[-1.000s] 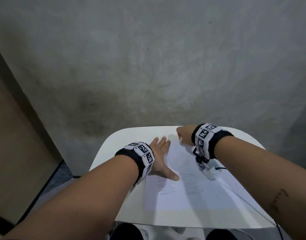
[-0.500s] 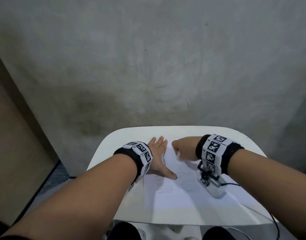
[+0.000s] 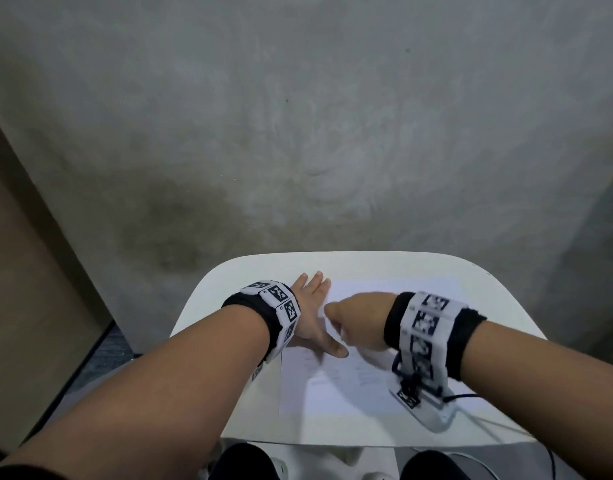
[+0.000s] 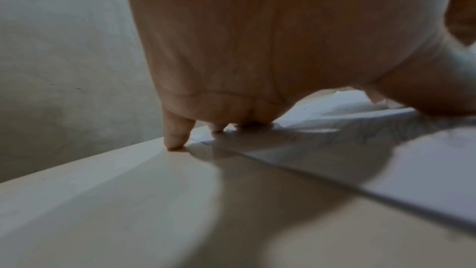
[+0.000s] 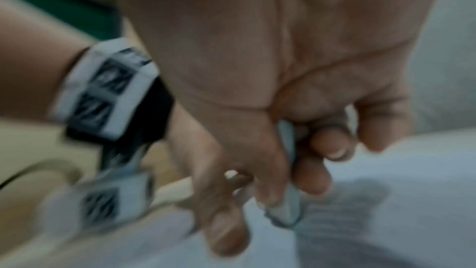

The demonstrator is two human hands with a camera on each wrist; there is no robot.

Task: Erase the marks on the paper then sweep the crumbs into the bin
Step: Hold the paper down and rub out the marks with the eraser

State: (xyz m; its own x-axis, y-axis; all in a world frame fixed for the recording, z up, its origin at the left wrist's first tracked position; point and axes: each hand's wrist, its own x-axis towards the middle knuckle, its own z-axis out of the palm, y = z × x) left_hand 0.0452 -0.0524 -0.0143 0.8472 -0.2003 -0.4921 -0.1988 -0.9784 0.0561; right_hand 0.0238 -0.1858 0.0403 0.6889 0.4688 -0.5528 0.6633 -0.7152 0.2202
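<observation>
A white sheet of paper [image 3: 363, 393] with faint pencil marks lies on the white table [image 3: 228, 282]. My left hand [image 3: 312, 313] lies flat with straight fingers on the sheet's left edge, thumb spread onto the paper; the left wrist view shows its fingertips [image 4: 175, 140] touching table and paper [image 4: 412, 170]. My right hand [image 3: 353, 327] is curled just right of the left thumb. In the right wrist view its thumb and fingers pinch a small white eraser [image 5: 285, 213], whose tip meets the paper [image 5: 412, 201]. That view is blurred by motion.
A grey concrete wall [image 3: 298, 116] rises right behind the table. A wooden panel [image 3: 21, 289] stands at the left. A cable [image 3: 471, 398] runs from my right wrist camera over the table's right side. No bin shows in any view.
My right hand has slid from the paper's far edge toward me and to the left, close to the left thumb. The left hand has stayed pressed on the sheet.
</observation>
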